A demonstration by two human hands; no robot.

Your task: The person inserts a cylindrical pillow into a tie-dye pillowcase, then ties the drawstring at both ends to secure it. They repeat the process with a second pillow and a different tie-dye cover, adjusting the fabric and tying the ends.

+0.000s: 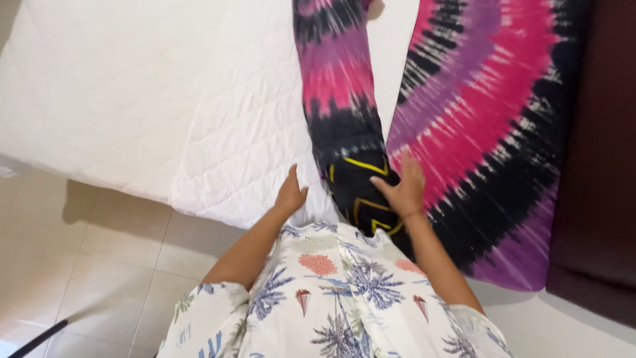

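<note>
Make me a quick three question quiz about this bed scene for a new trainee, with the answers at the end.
1. True or false: the right hand rests on the tie-dye sheet.
2. Which does the left hand touch? A) the dark headboard B) the white quilted mattress C) the floor tiles
3. Fill in: the bunched fold of sheet under the right hand, black with yellow lines, lies between the two ____.

Key: 1 true; 2 B; 3 hands.
</note>
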